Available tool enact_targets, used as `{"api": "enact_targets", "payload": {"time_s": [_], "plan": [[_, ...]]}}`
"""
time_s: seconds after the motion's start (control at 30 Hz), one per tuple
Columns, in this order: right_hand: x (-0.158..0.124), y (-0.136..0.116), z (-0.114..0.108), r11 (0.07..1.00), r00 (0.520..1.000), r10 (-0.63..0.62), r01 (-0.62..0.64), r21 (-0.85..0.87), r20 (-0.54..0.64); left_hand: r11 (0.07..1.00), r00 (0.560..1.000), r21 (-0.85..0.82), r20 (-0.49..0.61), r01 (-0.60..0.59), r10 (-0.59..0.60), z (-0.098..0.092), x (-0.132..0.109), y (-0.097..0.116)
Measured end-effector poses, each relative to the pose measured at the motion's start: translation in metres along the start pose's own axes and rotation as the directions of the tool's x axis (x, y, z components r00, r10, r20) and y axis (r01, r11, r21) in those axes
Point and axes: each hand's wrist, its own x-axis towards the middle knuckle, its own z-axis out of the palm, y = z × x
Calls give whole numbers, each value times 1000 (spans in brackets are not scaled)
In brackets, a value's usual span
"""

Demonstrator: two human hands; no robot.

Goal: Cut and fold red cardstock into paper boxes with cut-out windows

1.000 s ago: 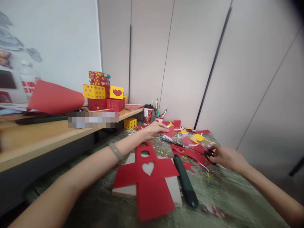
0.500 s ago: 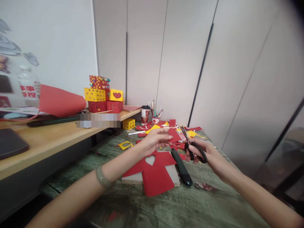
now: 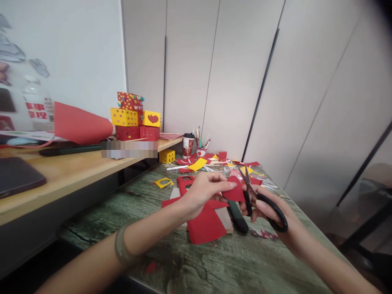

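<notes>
Between thumb and fingers, my left hand (image 3: 208,190) pinches a small piece of red paper (image 3: 234,191) with a rounded top edge. My right hand (image 3: 269,208) has its fingers in the black handles of a pair of scissors (image 3: 249,185), whose blades are parted and point up and away, just right of the paper. Below my left hand, a red paper cutout (image 3: 206,226) with several flaps lies on a pale board (image 3: 226,220). A dark green craft knife (image 3: 239,218) lies to the right of that cutout. My left forearm and hand hide part of the cutout.
Yellow and red paper scraps (image 3: 197,164) litter the far part of the table (image 3: 128,212). A lidded paper cup (image 3: 188,145) and a pen holder (image 3: 201,152) stand at the back. Decorated boxes (image 3: 130,117) are stacked on the wooden shelf (image 3: 76,171) at left.
Both hands have come nearer and a little to the right, with the red paper and the scissors still held. My left hand now covers the cutout's heart-shaped hole. The view has shifted slightly.
</notes>
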Motion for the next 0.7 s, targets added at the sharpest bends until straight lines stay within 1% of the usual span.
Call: {"api": "enact_targets", "payload": {"time_s": [0.1,0.27,0.37,0.57,0.7], "plan": [[-2,3,0,1000,1000,-9,8,-25,-13,1000,1000,-26,-18,-4,4,1,-1,-1],[-5,8,5,998,997,24,-20,-54,67,996,999,-89,-54,-6,1,2,-5,-1],[-6,8,10,998,996,26,-21,-62,83,992,997,-123,-71,-14,5,3,-6,-1],[-9,3,13,994,998,26,-19,-106,63,986,997,-168,-73,-6,-6,6,-8,0],[-9,5,12,992,998,30,-24,-122,54,979,997,-203,-63,29,-43,8,-10,0]]}}
